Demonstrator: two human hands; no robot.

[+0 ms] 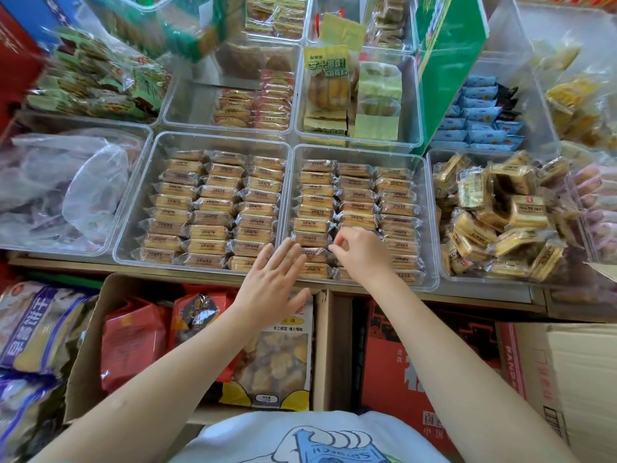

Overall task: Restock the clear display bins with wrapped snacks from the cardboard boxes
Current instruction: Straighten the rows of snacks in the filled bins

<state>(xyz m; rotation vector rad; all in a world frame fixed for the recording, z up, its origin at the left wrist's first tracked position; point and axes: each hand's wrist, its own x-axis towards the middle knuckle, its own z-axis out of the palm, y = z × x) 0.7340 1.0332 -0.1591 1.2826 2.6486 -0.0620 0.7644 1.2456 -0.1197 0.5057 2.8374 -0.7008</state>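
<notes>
Far-left bin [20, 245]: held crumpled clear plastic bags.
Left cake bin [133, 208]: held three neat columns of wrapped cakes, long axes running left to right.
Open cardboard box [86, 345]: stood below the shelf edge, holding red and yellow snack bags.
Left hand [270, 282]: was flat with fingers straight and spread, gripping nothing; fingertips lay over the near rim between the two cake bins.
Right cake bin [430, 222]: was filled in three columns, the near rows less tidy.
Right hand [360, 252]: had fingers curled, thumb and forefinger pinching at a wrapper end in the near middle column.
Pinched cake [347, 270]: sat directly under that hand, long axis left to right, touching its neighbours.
Key relation: the right hand was nearer; seating the cake probably required a downward push.
Far-right bin [444, 275]: held loosely heaped square snacks.
</notes>
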